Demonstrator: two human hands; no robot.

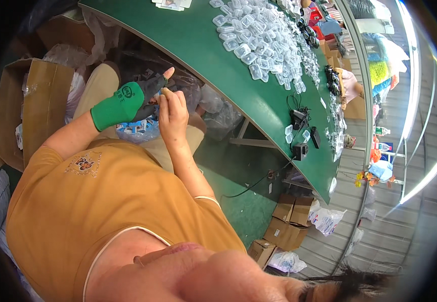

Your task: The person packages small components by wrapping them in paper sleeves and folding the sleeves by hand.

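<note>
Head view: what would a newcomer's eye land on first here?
Probably the heap of small clear plastic cases spread across the long green worktable at the top. Next, the left hand in a green-cuffed, fingerless dark work glove, raised beside the bare right hand over the lap, with brown cardboard boxes on the floor.

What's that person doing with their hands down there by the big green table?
A person in an orange shirt sits beside a green table. Their left hand, in a green and black fingerless glove, and their bare right hand meet over the lap, pinching something too small to make out. A heap of small clear plastic cases covers the tabletop, untouched.
</note>
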